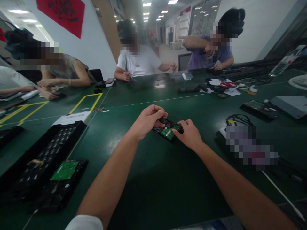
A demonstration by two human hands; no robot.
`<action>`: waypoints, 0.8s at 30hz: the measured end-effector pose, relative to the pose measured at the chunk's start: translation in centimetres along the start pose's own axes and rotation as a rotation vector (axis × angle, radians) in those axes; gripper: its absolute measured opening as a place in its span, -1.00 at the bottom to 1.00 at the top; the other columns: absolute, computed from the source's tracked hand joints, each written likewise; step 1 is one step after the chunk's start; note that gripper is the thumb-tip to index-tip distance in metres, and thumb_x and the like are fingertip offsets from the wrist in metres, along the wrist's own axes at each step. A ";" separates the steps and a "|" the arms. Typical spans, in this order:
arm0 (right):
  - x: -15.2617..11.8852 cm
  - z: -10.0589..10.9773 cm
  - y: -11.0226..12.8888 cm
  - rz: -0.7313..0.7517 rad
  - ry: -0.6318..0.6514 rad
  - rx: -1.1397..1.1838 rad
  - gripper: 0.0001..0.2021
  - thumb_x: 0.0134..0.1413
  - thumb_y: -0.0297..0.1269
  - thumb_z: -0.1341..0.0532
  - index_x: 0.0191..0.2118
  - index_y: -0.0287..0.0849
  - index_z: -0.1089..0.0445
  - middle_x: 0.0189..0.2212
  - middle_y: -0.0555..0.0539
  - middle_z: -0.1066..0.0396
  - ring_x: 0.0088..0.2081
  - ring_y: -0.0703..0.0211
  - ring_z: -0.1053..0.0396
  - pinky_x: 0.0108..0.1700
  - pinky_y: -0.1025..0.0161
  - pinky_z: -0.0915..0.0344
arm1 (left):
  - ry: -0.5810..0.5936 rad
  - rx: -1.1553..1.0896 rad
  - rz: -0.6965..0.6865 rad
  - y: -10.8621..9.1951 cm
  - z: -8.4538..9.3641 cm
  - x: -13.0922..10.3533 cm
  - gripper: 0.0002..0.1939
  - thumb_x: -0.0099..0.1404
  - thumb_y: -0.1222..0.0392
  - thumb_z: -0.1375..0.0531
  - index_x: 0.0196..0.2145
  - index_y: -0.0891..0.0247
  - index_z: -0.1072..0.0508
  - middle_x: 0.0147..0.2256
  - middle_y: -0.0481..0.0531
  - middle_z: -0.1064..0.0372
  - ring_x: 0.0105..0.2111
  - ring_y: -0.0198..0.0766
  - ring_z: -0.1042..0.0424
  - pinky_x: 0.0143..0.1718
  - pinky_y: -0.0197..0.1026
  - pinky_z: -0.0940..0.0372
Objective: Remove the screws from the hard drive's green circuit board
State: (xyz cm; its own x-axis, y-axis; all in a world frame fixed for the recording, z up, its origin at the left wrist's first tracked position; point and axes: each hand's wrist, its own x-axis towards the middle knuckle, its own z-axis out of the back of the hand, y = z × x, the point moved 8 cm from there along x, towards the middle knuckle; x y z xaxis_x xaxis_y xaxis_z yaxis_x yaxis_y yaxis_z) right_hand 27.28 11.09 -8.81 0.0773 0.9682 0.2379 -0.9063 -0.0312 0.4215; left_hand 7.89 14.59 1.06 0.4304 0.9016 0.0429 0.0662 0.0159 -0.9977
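Note:
A hard drive (168, 133), black with a green circuit board on its upper face, is on the green table in front of me, turned at a slant. My left hand (151, 118) is over its far left end, fingers pinched around a small dark tool with a yellow end (159, 111). That tool's tip is hidden by my fingers, so its kind is unclear. At the opposite end, my right hand (189, 132) grips the drive's right edge, thumb on the near side and fingers behind.
Left, a long black tray (45, 153) stands beside another hard drive (64, 171). Right are a further drive (260, 108), a grey box (291, 105) and a cable bundle (238, 119). Red scissors (229, 85) lie farther back. Several people sit across the table (115, 127).

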 end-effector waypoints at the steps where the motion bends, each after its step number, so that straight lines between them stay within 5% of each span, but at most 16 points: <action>1: 0.0 0.1 0.2 0.042 -0.017 0.015 -0.59 0.31 0.06 -0.25 0.10 -0.09 -0.44 0.02 -0.23 -0.35 -0.05 -0.12 -0.45 -0.08 -0.04 -0.44 | 0.000 -0.005 0.003 0.0 0.0 0.0 -0.83 0.34 0.14 -0.29 -0.19 0.28 -0.45 -0.17 0.15 -0.51 -0.10 -0.12 -0.50 -0.28 -0.19 -0.52; 8: -0.3 0.0 2.4 0.359 -0.008 0.179 -0.84 0.40 -0.17 -0.21 -0.09 -0.04 -0.53 0.09 -0.17 -0.41 0.13 -0.08 -0.40 0.16 -0.11 -0.38 | 0.017 0.085 -0.031 -0.3 0.0 0.1 -0.81 0.34 0.10 -0.28 -0.21 0.27 -0.58 -0.14 0.11 -0.47 -0.18 -0.20 -0.46 -0.26 -0.20 -0.50; 24: -0.2 -0.5 1.2 0.381 0.202 0.201 -0.50 0.15 0.09 -0.43 0.12 -0.04 -0.55 0.37 -0.23 -0.28 0.32 -0.27 -0.33 0.33 -0.28 -0.27 | 0.004 0.057 -0.023 -0.2 0.2 0.1 -0.76 0.34 0.13 -0.28 -0.07 0.25 -0.58 -0.18 0.11 -0.45 -0.18 -0.17 -0.46 -0.31 -0.20 -0.53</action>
State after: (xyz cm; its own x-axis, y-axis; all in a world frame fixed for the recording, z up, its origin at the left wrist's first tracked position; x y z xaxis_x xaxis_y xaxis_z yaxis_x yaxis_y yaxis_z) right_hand 26.00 10.98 -8.75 -0.3453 0.9069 0.2415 -0.7544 -0.4213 0.5033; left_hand 7.79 14.77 1.29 0.4330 0.8990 0.0656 0.0246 0.0609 -0.9978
